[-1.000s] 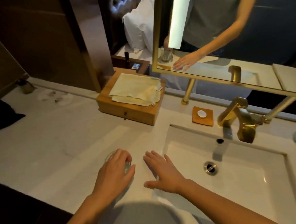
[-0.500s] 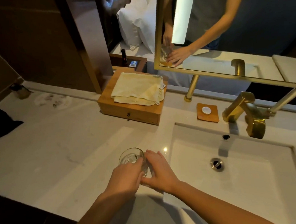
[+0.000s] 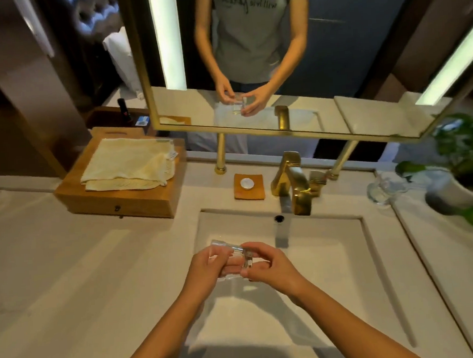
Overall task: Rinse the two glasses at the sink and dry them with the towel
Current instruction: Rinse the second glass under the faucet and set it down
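So the person has the glass [image 3: 232, 258] held over the sink [image 3: 332, 272], tipped onto its side, near the front-left of the basin. The left hand [image 3: 207, 272] has its fingers [image 3: 220, 256] curled round the mouth end, and the right hand [image 3: 274, 268] pinches the thick base end between thumb and fingertips. Both hands are holding it, neither is free.

No water can be made out coming from the gold faucet [image 3: 293, 181], so the rinse looks like it hasn't started yet. To do this bit well, one hand has to let go and work the handle. Probably the right, since it's nearer the faucet. Before that, the left should shift to a proper wrap round the body of the glass. A grip at the rim alone gets dicey once it's wet.

Then bring the glass back under the spout, mouth angled up so it fills, swirl it and tip it out low in the basin. Keeping it low matters because that basin looks hard and the glass will be slippery.

The second glass [image 3: 382, 189] sits on the desk [image 3: 69, 272] to the right of the faucet, just beside the potted plant [image 3: 466, 148]. The towel [image 3: 129, 166] lies folded on the wooden box [image 3: 115, 203] to the left, within easy reach. Shaking off the drips over the sink first would keep the desk dry.
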Demonstrator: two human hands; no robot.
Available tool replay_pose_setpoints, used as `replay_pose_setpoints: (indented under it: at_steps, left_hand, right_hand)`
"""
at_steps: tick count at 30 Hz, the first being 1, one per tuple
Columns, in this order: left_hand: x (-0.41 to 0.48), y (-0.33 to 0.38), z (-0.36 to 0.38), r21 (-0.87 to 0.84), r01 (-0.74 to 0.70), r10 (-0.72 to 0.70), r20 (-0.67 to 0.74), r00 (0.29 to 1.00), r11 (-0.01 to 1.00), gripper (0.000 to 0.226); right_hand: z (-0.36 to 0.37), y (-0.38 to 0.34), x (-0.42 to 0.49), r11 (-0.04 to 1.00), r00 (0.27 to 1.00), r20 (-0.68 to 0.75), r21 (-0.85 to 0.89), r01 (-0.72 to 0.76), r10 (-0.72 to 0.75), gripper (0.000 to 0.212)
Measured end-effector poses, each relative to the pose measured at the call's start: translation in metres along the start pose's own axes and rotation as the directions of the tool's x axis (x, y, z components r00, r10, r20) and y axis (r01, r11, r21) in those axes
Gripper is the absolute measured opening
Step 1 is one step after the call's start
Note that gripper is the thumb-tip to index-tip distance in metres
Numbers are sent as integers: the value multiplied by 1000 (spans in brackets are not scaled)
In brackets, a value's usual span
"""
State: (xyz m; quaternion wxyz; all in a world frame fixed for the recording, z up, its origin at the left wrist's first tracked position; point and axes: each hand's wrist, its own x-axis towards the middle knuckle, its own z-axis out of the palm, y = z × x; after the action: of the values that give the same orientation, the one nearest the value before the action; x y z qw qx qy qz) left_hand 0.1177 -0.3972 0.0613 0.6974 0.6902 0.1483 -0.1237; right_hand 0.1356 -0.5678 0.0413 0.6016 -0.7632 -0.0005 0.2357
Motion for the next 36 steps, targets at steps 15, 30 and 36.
replay_pose_setpoints:
  at_steps: [15, 30, 36]
  left_hand:
    - [67, -6, 109, -257, 462, -417, 213, 884, 849, 19]
    - [115, -22, 136, -220, 469, -406, 278, 871, 855, 32]
    - [104, -19, 133, 59, 140, -152, 308, 939, 988, 28]
  right_hand:
    - [-180, -10, 107, 978, 825, -560, -201, -48, -75, 50]
    - [-175, 8, 145, 899, 845, -478, -439, 7, -240, 27]
    - [-122, 54, 62, 956, 953, -159, 189, -226, 257, 56]
